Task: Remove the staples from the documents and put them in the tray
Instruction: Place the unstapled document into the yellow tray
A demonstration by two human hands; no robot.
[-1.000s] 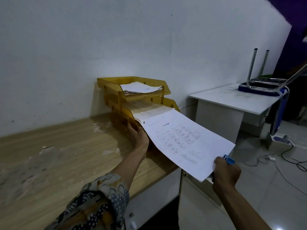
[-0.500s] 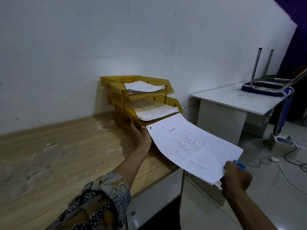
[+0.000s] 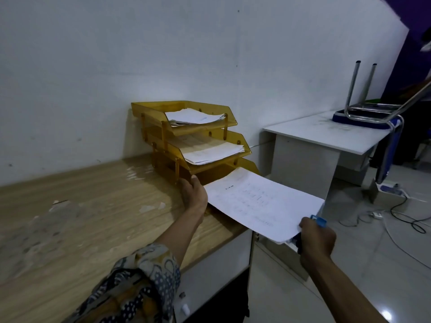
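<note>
Gripping the near corner of the document (image 3: 263,203), the right hand (image 3: 316,238) has its fingers curled tight round the paper. A blue staple remover (image 3: 318,221) is clamped in the same fist, its tip poking out just above the knuckles. From that hand the sheet stretches forward and to the left, held off the desk. Its far edge lies at the mouth of the lowest tier of the amber tray (image 3: 184,106); whether it rests on the tier floor cannot be told.

The left hand (image 3: 193,197) is well apart from the right, just beside the sheet's far left corner. It holds the front left edge of that lowest tier, and most of its fingers are hidden behind the palm. A patterned sleeve (image 3: 140,283) covers the left upper arm. Beyond the left hand, the two upper tiers each hold a stack of papers (image 3: 210,152).

The wooden desk (image 3: 81,206) that carries the tray spreads to the left of the left forearm. Beyond the right hand stands a white desk (image 3: 326,134) with an upturned chair (image 3: 368,113) on it. Cables (image 3: 408,217) lie on the floor to that hand's right.
</note>
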